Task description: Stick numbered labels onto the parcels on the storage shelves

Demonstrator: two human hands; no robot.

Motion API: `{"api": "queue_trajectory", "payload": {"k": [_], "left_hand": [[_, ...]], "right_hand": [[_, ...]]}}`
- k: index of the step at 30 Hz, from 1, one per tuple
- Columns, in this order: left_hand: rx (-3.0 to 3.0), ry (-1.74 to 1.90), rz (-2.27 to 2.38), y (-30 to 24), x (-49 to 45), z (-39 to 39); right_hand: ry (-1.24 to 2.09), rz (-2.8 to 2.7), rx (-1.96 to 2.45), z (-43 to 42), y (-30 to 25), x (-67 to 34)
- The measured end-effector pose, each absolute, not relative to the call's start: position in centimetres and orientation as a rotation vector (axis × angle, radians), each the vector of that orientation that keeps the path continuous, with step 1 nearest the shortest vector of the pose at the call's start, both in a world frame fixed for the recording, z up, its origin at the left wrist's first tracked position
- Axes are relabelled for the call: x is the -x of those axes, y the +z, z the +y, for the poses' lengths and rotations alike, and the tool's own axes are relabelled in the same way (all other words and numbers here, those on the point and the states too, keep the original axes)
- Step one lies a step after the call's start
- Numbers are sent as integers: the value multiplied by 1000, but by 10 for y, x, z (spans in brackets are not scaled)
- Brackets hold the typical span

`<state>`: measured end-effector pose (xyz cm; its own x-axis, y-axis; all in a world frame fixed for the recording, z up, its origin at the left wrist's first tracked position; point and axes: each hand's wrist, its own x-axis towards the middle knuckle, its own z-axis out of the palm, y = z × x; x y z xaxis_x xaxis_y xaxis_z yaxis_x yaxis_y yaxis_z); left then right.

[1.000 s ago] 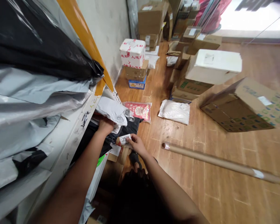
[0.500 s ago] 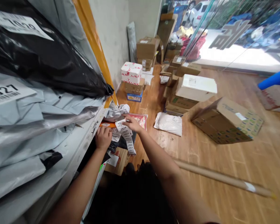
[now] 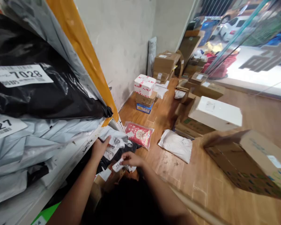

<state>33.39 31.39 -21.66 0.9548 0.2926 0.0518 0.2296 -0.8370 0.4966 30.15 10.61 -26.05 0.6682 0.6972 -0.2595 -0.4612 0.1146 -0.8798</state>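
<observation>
L hand (image 3: 99,148) at the shelf edge (image 3: 84,149), fingers spread flat on a grey poly mailer (image 3: 114,141) that sticks out past the shelf lip; not gripping, just pressing. R hand (image 3: 131,159) just right of it, thumb + fingertips pinched on a small white label sticker (image 3: 118,165); print on it too blurred to read. Label sits between the two hands, over dark bags and a brown carton (image 3: 112,178) low by the shelf foot.

Shelf above packed w/ parcels: black bag w/ tag 7028 (image 3: 21,75), grey bags under it overhanging the edge. Orange upright (image 3: 84,62) runs along the shelf end, wall right behind.

Floor: red snack packet (image 3: 139,134) near the hands, white poly parcel (image 3: 176,145) a bit further right, wood floor bare between them. White box (image 3: 216,113) on a carton stack and a big printed carton (image 3: 255,164) at right, well apart from hands. Cardboard tube (image 3: 201,212) runs along the floor at bottom right. More box stacks by the far wall.
</observation>
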Motion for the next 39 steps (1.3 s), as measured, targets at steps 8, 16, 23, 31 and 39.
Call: {"api": "queue_trajectory", "payload": {"k": [8,16,23,31,39], "left_hand": [[-2498,92,572,-215,-310,308],[-2254,-155,591,-210,-301,317],[-2176,-116,674,-208,-302,315],[-2313,-45,749,-211,-300,313],[-2447,-5,809,-218,-299,312]], "right_hand": [[801,-101,947,90,-251,-337],[783,-22,971,184,-279,-352],[630,80,1125,200,-300,-337],[542,144,1276,204,-304,-327],[500,174,1365,204,-304,-326]]}}
